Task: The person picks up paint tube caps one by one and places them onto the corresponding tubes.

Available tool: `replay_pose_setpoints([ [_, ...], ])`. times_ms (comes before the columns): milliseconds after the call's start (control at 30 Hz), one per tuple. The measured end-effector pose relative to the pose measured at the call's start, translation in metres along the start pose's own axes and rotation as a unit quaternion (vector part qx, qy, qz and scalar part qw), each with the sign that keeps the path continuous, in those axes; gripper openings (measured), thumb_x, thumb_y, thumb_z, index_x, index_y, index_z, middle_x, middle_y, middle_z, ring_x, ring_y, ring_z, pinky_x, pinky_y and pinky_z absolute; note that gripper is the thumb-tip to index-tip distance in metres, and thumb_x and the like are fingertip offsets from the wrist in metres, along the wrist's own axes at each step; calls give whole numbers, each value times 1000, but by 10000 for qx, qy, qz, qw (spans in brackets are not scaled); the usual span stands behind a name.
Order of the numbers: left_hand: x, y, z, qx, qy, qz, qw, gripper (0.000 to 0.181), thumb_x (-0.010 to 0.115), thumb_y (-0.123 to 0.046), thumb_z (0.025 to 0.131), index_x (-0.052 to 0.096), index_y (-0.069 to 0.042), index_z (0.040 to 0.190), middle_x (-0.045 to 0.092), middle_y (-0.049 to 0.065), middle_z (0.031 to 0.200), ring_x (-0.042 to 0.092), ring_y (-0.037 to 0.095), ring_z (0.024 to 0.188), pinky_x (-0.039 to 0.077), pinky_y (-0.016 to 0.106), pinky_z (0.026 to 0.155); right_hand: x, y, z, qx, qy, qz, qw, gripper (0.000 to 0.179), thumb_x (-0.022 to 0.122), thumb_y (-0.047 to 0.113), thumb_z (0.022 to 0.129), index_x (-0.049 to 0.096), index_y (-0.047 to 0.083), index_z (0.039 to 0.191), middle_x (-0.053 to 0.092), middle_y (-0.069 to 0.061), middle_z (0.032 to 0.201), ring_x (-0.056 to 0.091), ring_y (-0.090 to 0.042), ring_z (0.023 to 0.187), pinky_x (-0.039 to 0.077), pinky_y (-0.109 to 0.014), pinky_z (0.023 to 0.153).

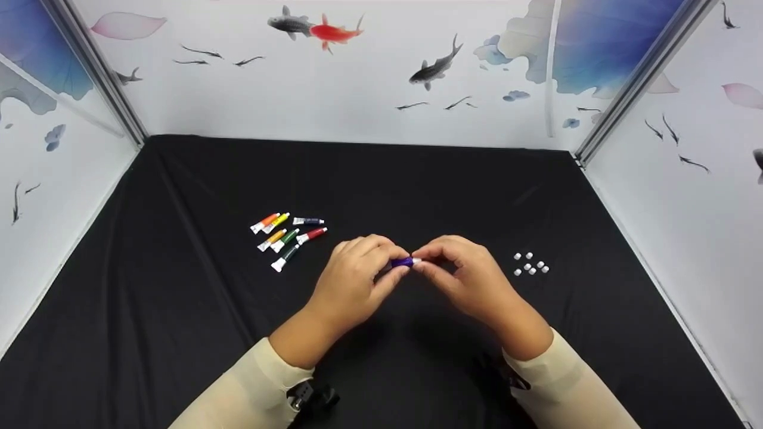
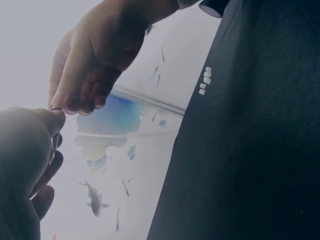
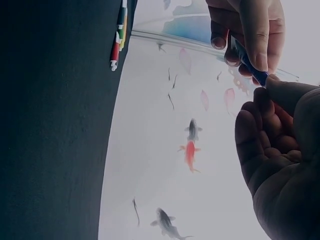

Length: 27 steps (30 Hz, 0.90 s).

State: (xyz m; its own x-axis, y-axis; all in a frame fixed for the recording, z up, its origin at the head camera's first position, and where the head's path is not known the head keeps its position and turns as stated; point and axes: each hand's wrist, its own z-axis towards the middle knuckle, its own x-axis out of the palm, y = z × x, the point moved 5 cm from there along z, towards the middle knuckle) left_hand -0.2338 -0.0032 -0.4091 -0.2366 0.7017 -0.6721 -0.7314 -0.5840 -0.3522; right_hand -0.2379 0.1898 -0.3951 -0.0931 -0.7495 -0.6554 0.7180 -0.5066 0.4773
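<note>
Between the two hands, over the black cloth, is a small purple paint tube (image 1: 403, 262). My left hand (image 1: 356, 275) pinches its body between thumb and fingers. At the tube's white tip (image 1: 416, 261), my right hand (image 1: 471, 275) pinches with thumb and forefinger. In the right wrist view the tube (image 3: 250, 64) slants from the left hand (image 3: 252, 30) toward the fingertips of the right hand (image 3: 280, 150). Much of the tube is hidden by fingers in the left wrist view.
Several paint tubes (image 1: 286, 239) in orange, yellow, green, red and dark blue lie left on the black cloth (image 1: 381, 179). To the right sit several small white caps (image 1: 527, 267). White panels (image 1: 357, 107) printed with fish enclose the back and sides.
</note>
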Motion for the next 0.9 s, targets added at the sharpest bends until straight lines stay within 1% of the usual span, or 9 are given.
replay_pose_setpoints([
  [67,0,0,0,6,4,-23,10000,18,72,-37,103,78,-22,113,75,-6,111,70,14,101,55,38,90,0,0,0,-30,16,-10,10000,8,83,14,94,80,13,101,79,3,100,72,-10,90,64,-39,76],
  [167,1,0,0,2,9,-19,10000,18,72,-36,103,77,-22,113,75,-7,111,70,14,101,55,38,91,0,0,0,-81,11,21,10000,9,83,14,94,81,13,102,79,3,100,71,-10,89,64,-34,77],
  [267,1,0,-1,-12,30,-3,10000,18,72,-37,103,77,-23,113,75,-7,111,69,13,101,54,38,90,0,-1,0,-95,12,112,9999,9,84,14,93,81,13,102,79,4,99,71,-9,87,61,-24,78],
  [333,2,0,-1,-37,59,12,10000,18,71,-37,104,77,-23,114,75,-8,112,69,13,100,54,37,90,-1,-2,0,-80,24,182,9998,11,84,14,93,82,14,103,78,4,98,70,-9,86,60,-20,79],
  [400,2,0,-1,-59,98,27,9999,19,70,-38,104,77,-23,114,75,-8,112,69,12,100,54,36,90,-2,-2,0,-80,34,226,9997,12,84,15,93,82,15,104,78,5,98,70,-9,85,60,-20,79],
  [533,4,-1,-1,-110,234,84,9996,21,68,-40,105,76,-24,116,75,-10,114,68,11,101,54,35,91,-5,-2,0,-73,-15,252,9997,16,86,15,91,82,15,106,78,5,98,71,-10,84,63,-27,77],
  [667,4,-1,-1,-141,295,95,9994,19,70,-40,104,77,-25,115,75,-10,113,68,11,102,54,36,91,-12,-5,0,38,-137,219,9997,15,86,16,92,82,14,106,78,4,99,71,-10,85,63,-29,77],
  [800,6,-2,-2,-183,377,66,9991,17,71,-39,103,76,-26,114,75,-11,113,67,11,101,53,36,91,-19,-9,2,260,-250,70,9993,11,82,16,95,83,14,105,78,6,100,69,-9,86,58,-22,78],
  [900,9,-4,-5,-184,524,45,9984,17,70,-40,104,76,-27,114,74,-13,112,66,10,100,53,34,90,-25,-14,2,488,-296,-79,9983,10,81,18,96,83,15,105,78,7,99,66,-7,85,53,-16,79],
])
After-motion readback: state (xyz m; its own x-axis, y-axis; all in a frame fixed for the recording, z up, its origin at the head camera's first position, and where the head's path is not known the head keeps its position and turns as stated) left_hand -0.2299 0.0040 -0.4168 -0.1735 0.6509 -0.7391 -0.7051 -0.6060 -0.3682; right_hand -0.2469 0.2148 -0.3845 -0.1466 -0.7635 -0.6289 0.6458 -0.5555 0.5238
